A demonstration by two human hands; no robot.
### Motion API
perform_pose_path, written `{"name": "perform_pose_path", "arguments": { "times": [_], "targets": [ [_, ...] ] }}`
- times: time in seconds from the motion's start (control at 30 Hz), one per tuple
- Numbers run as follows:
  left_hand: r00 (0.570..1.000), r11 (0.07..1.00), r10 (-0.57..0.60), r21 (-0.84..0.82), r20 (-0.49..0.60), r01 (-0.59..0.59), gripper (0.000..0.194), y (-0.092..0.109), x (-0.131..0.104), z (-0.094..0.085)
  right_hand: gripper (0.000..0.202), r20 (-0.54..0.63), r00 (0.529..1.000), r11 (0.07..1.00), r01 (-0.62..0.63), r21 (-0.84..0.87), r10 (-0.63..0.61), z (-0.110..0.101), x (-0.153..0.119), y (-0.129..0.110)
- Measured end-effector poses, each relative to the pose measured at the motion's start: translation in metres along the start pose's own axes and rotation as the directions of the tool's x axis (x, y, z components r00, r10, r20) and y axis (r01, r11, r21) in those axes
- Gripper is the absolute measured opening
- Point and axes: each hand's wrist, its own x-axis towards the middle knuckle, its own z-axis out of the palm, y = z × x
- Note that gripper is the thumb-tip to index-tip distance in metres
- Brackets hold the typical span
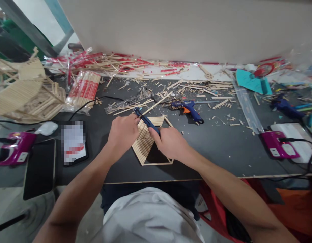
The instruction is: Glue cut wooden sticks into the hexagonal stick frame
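My right hand (171, 140) is wrapped round the dark blue handle of a cutting tool (147, 120), which points up and left. Close to the tool's head, my left hand (124, 130) has its fingers pressed together; what they pinch is too small to make out. A thin wooden stick (157, 103) slants up and right from the tool. Under both hands lies a hexagonal frame of sticks (142, 150), its left and upper parts filled with rows of sticks, its lower right part open to the dark table.
A blue glue gun (191, 109) lies right of the stick. Stick scraps (196, 89) and wrapped chopsticks (83, 89) lie behind. Phones (40, 168), a stick model (26, 87) and a purple power block (21, 146) are left; another power block (278, 145) is right.
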Motion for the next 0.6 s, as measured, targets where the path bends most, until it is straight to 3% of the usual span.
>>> {"name": "perform_pose_path", "arguments": {
  "times": [0.3, 0.43, 0.6],
  "targets": [
    [0.991, 0.986, -0.005, -0.169, -0.131, -0.017, 0.029, -0.018, -0.002, -0.013, 0.071, -0.023, 1.0, 1.0, -0.004, 0.025, 0.005, -0.003, -0.005, 0.006],
    [0.977, 0.976, -0.016, -0.216, -0.212, -0.031, 0.03, -0.024, 0.003, -0.011, 0.064, -0.046, 0.998, 0.996, -0.047, 0.073, 0.05, -0.008, -0.014, 0.015],
    [0.979, 0.967, 0.081, -0.224, -0.189, -0.123, 0.031, -0.023, 0.01, 0.004, 0.056, -0.22, 0.963, 0.986, -0.138, 0.088, 0.155, -0.007, -0.037, 0.045]
  ]
}}
